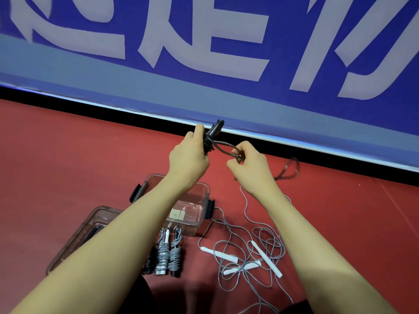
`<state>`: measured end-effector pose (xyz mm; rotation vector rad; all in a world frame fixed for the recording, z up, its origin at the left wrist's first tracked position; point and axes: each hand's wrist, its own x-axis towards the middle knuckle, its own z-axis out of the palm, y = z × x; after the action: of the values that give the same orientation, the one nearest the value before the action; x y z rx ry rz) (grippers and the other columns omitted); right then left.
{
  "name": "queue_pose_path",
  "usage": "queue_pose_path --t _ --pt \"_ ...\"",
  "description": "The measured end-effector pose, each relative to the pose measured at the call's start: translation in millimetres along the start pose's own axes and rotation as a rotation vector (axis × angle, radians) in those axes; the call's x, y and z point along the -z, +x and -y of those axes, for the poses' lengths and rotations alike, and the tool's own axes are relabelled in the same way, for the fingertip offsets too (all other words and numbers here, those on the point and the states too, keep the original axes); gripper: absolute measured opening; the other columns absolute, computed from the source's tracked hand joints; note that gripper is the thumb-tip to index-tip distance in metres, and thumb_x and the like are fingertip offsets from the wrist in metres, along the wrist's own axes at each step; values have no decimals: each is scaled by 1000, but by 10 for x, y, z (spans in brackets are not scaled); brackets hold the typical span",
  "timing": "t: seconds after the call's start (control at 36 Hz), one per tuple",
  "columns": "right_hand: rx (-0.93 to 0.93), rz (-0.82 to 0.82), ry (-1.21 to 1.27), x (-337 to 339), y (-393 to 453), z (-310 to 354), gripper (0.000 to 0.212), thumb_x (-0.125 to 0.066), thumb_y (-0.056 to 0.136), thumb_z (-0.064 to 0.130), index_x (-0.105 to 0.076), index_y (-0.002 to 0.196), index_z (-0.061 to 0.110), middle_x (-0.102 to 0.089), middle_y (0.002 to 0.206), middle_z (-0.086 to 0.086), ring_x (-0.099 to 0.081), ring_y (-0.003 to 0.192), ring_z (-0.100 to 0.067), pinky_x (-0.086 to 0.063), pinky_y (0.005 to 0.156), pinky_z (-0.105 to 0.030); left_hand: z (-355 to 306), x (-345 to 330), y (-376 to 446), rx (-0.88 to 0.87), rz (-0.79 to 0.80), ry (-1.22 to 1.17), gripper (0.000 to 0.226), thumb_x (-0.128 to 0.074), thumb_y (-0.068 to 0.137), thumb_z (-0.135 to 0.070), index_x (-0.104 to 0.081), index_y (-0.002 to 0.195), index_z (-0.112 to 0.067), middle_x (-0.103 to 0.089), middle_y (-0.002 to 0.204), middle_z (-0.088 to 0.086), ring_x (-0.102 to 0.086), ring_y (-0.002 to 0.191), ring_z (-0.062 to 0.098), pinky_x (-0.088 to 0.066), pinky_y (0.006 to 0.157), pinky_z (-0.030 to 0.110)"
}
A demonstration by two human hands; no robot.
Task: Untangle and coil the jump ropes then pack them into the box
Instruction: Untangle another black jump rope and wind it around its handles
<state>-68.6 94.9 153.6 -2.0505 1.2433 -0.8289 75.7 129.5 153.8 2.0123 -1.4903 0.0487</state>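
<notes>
Coiling step: the left hand (189,152) grips the black rope's handles (214,130), the right hand (246,160) pinches its cord, held above the far floor. Next, wrap the trailing slack snug, then into the box (199,193).

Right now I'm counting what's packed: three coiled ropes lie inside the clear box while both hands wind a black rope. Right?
Not quite. The head view shows the three coiled ropes on the floor in front of the box, not inside it. The left hand and right hand do wind the black rope.
</notes>
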Motion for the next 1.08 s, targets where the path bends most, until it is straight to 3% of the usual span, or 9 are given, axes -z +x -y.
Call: queue_pose_path --t 0.08,0.22,0.33,0.44,0.53,0.67,0.81,0.94,1.08 --pt "15 11 -95 -23 -16 -47 6 -46 88 19 -51 89 16 -52 72 5 -51 72 -24 -47 71 -44 22 17 17 -9 -4 -34 27 -49 79 -4 -36 100 -15 -53 89 4 -47 70 31 -30 54 32" --pt "-38 113 -71 -24 24 -77 22 -38 95 18 -56 109 18 -54 99 -3 -52 83 -21 -38 70 -32 10 44 12 -40 30 -197 34 -51 75 -1 -42 104 -16 -60 89 0 -52 75 31 -44 62 38" --pt "-64 201 19 -9 34 -98 12 -39 97 18 -51 95 20 -55 81 -3 -52 58 -16 -41 60 -30 52 37 21 -63 86 -373 41 -53 71 1 -43 103 -22 -65 87 -3 -57 77 28 -49 68 43" --pt "-67 176 -50 0 67 -166 19 -42 98 22 -56 111 21 -65 95 -2 -60 85 -20 -48 72 -35 79 61 0 -126 170 -431 44 -53 69 4 -45 99 -28 -62 79 -13 -56 73 19 -47 67 35" --pt "-44 200 -173 15 94 -218 18 -41 98 20 -58 105 21 -67 85 -1 -59 74 -14 -42 65 -29 114 77 -23 -215 216 -436 45 -55 69 6 -50 102 -24 -61 80 -11 -54 73 19 -45 67 33" --pt "49 224 -359 80 97 -263 19 -42 92 8 -58 95 18 -64 91 -12 -58 82 -33 -50 75 -41 189 93 -45 -379 347 -378 44 -60 67 6 -57 102 -21 -63 83 -9 -57 74 15 -47 69 33" --pt "120 340 -559 95 85 -224 16 -45 86 -2 -50 88 13 -57 91 -8 -54 86 -30 -44 73 -38 180 145 -63 -504 430 -157 38 -62 71 -6 -60 104 -24 -67 88 -8 -61 81 22 -49 68 35" --pt "224 325 -576 117 42 -220 15 -50 87 5 -59 96 11 -57 98 -9 -52 95 -29 -42 83 -37 142 174 -88 -579 505 22 37 -65 74 -10 -61 104 -30 -67 90 -9 -61 85 21 -48 67 34" --pt "352 196 -870 157 36 -206 22 -47 94 20 -64 107 15 -65 104 -6 -51 102 -27 -27 75 -29 169 138 -100 -618 539 116 37 -64 76 -13 -60 106 -35 -65 94 -12 -60 90 19 -49 67 33"
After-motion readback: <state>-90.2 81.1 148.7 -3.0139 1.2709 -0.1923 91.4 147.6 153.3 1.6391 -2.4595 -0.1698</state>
